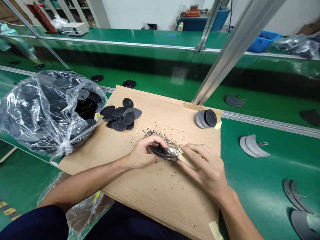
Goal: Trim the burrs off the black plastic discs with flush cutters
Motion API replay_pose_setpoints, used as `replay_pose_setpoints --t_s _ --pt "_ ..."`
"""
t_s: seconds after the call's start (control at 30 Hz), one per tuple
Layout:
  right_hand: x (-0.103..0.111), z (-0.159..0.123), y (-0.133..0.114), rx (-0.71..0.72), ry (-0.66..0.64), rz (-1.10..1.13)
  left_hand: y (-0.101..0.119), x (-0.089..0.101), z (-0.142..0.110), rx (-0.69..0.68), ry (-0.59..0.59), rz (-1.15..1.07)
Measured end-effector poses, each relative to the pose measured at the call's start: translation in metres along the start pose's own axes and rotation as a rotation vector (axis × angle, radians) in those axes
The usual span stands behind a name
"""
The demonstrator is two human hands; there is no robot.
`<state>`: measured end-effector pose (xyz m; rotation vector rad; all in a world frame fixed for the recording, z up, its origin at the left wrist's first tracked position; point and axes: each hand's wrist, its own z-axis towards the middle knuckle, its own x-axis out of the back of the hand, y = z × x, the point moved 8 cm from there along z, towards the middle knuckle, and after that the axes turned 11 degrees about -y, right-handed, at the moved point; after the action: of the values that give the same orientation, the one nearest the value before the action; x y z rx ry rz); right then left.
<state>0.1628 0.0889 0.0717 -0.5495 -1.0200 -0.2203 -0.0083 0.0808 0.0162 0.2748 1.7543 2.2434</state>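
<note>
My left hand is closed on a dark oval plastic part, held tilted over the cardboard sheet. In my right hand are nippers with pale yellowish handles, and their metal jaws meet the upper side of the part. Whether the jaws are closed cannot be made out. Small black trimmings lie scattered on the cardboard beyond and below my hands. A loose heap of black oval discs lies to the left, and a row of stacked discs stands at the back right of the cardboard.
A clear plastic bag full of dark discs sits at the left. Curved grey parts lie on the green conveyor surface at the right. An aluminium post rises behind the cardboard's right back edge. A blue bin stands beyond it.
</note>
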Motion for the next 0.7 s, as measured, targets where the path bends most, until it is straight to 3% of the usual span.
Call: replay_pose_setpoints --t_s 0.4,0.53,0.63,0.7 --pt "0.004 -0.001 -0.003 -0.015 0.007 0.023 -0.005 0.001 -0.002 0.069 0.023 0.024" --pt "0.005 -0.002 0.004 -0.078 0.05 -0.153 -0.005 0.001 -0.004 0.103 0.017 0.05" --pt "0.002 0.0 0.001 -0.072 0.032 -0.268 -0.003 -0.005 -0.003 0.11 -0.036 0.092" --pt "0.0 0.001 -0.001 -0.069 0.011 -0.289 -0.008 -0.003 -0.003 0.16 -0.01 0.108"
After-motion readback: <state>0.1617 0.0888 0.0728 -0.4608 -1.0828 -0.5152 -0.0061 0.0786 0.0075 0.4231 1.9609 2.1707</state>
